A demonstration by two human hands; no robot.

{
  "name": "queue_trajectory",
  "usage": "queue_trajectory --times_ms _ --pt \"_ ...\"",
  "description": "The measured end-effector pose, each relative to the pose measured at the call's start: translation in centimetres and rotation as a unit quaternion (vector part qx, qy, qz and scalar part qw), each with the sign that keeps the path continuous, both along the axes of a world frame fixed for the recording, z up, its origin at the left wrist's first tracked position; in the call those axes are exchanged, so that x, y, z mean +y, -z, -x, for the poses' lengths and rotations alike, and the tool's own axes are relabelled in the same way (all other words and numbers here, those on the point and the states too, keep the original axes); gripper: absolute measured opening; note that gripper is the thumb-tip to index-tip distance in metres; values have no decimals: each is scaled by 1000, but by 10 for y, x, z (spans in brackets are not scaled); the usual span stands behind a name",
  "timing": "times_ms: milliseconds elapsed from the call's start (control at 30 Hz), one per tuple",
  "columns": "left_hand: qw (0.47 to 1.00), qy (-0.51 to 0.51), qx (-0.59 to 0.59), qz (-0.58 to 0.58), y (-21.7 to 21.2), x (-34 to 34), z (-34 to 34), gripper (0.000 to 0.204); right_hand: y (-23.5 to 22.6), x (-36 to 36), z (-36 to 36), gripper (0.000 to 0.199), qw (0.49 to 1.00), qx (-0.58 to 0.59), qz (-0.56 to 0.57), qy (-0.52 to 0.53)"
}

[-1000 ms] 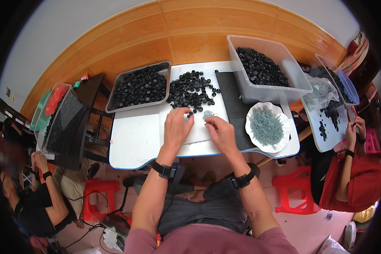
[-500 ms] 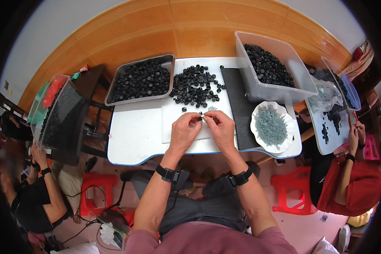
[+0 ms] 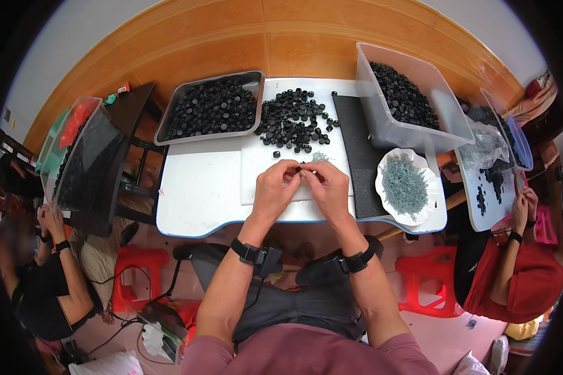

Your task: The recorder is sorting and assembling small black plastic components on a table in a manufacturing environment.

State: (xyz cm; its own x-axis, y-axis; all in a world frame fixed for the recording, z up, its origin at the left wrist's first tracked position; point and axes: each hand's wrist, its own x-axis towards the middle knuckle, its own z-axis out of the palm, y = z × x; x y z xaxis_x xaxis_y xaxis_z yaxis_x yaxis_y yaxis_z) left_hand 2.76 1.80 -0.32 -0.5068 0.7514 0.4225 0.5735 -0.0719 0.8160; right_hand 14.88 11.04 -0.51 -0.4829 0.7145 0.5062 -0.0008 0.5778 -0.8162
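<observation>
Above the near part of the white board, my left hand (image 3: 276, 191) pinches a small black round part (image 3: 299, 168), mostly covered by the fingers. My right hand (image 3: 328, 189) is closed right against it, fingertips meeting those of the left; anything in its pinch is hidden. Just beyond lies a small heap of thin grey-green pieces (image 3: 319, 157). Farther off, a loose spread of black round caps (image 3: 294, 117) covers the board, with one single cap (image 3: 276, 154) nearest my left hand.
A grey tray (image 3: 164, 133) of black caps stands left, a deep clear bin (image 3: 413, 139) of black parts right. Near it are a black mat (image 3: 364, 169) and a scalloped white dish (image 3: 385, 206) of thin grey-green pieces. Co-workers' hands (image 3: 55, 224) show left and hands (image 3: 524, 206) right.
My fingertips have drawn closer together around the black part, which is now more hidden. The whole view has shifted slightly.
</observation>
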Motion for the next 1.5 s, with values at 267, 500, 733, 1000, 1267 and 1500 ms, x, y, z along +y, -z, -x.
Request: queue_trajectory --times_ms 267,500,733,1000,1267,1500 --pt "1000 0 -20 -8 0 -2 -1 20 6 2 -2 11 986 19 166 -29" --pt "1000 15 -8 -5 0 -2 0 20 5 2 -2 9 990 8 139 -32" --pt "998 24 -51 18 0 -3 2 21 -1 1 -2 8 995 -8 90 -43" --pt "995 32 -88 18 -3 -3 1 23 0 3 -4 12 993 28 109 -36" --pt "986 57 -157 -3 -1 -5 5 23 -6 3 -8 12 989 18 131 -72" --pt "986 46 -146 72 -8 -8 2 22 -2 4 -8 12 990 29 113 -74"
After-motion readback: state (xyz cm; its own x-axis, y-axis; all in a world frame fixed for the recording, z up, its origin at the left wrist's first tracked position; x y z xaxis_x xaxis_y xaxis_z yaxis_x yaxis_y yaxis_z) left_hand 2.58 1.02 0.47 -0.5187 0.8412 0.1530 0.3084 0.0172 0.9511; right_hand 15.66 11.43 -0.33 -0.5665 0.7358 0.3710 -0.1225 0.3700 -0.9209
